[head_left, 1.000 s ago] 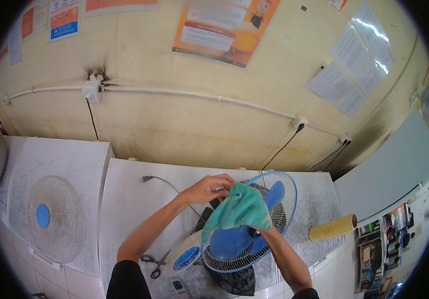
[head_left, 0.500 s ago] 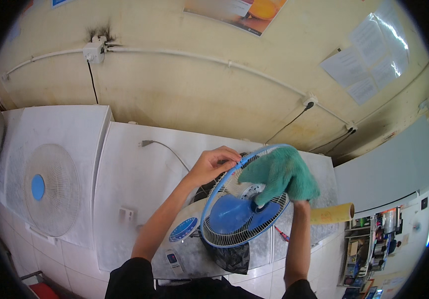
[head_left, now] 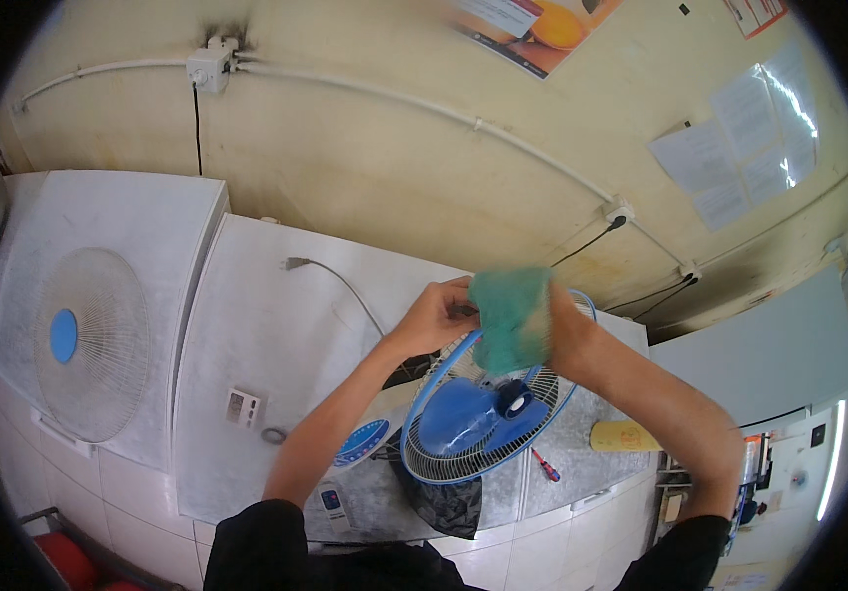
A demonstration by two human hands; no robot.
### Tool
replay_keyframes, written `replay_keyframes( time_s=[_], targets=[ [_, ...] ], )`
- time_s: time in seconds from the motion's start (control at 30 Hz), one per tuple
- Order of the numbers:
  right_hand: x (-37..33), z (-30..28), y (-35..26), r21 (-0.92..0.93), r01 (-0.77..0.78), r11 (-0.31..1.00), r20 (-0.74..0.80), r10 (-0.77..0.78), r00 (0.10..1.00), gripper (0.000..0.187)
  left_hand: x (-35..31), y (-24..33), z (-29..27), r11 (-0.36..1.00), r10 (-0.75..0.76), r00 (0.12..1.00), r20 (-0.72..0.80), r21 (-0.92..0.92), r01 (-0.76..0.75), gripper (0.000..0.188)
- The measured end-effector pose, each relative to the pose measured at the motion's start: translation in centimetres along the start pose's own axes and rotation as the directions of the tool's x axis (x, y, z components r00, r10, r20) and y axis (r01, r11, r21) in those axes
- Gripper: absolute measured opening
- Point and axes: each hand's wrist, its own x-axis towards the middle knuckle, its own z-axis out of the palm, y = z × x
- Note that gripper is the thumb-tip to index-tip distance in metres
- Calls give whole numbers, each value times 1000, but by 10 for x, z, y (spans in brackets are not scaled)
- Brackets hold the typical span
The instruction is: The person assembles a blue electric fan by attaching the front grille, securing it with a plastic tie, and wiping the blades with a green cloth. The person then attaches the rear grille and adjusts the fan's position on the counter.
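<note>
A table fan with blue blades (head_left: 458, 419) tilts in front of me, its wire guard (head_left: 444, 468) edged by a blue rim. My left hand (head_left: 434, 317) pinches the rim's upper left side. A green cloth (head_left: 513, 320) covers my right hand (head_left: 567, 335), hiding its fingers; the cloth lies over the rim's top beside my left hand and is blurred by motion. The fan's pale base has a blue oval panel (head_left: 362, 442) and is partly hidden behind my left forearm. Under the fan shows a black plastic bag (head_left: 441, 502).
On the left white surface (head_left: 173, 236) lies a round fan grille (head_left: 99, 345) with a blue centre. A plug on a cord (head_left: 330, 271), a small white device (head_left: 242, 407), a remote (head_left: 333, 504), a red screwdriver (head_left: 545, 466) and a yellow roll (head_left: 624, 436) lie around the fan.
My right hand has swung left and up with the green cloth, from over the blades to the rim beside my left hand. The blade hub is now uncovered. The view has shifted slightly.
</note>
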Motion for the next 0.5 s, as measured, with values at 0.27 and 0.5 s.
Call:
replay_keyframes(
  time_s=[0.27, 0.5],
  targets=[
    [32, 9, -29, -762, 81, 643, 305, 246, 920, 19, -5, -12, 3, 979, -142, 986, -83, -161, 128, 23],
    [24, -12, 15, -613, 104, 783, 441, 230, 867, 29, -4, -10, 0, 968, -98, 993, 61, -227, 110, 24]
  ],
)
